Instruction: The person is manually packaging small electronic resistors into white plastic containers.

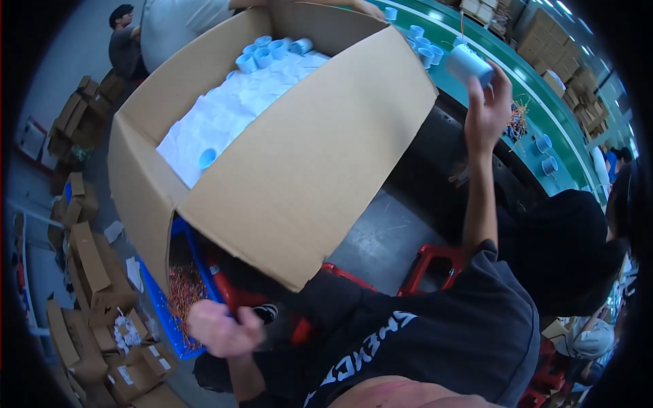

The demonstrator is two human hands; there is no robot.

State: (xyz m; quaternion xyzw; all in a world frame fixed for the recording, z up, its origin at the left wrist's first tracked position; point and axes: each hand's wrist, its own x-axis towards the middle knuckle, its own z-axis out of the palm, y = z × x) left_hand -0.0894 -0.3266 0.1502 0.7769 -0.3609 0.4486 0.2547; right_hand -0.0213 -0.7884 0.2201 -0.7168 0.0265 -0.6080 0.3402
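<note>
In my raised right hand (488, 112) is a light blue plastic cup (469, 66), held by its side between thumb and fingers above the green conveyor belt (537, 102). A thin orange wire stands up from the cup's far end. My left hand (226, 330) is low on the left, in front of a blue crate (160, 309) of thin orange and red wires (187, 292). Motion blur smears its fingers, so their grip cannot be made out. Between my hands stands a large open cardboard box (306, 163), with white sheeting (238, 102) and several light blue cups (263, 56) inside.
More light blue cups (549, 165) and a bundle of wires (518, 121) sit on the belt. A person (183, 27) stands behind the box; another person in a black cap (568, 231) is at my right. Red stools (432, 265) and cardboard boxes (102, 272) surround me.
</note>
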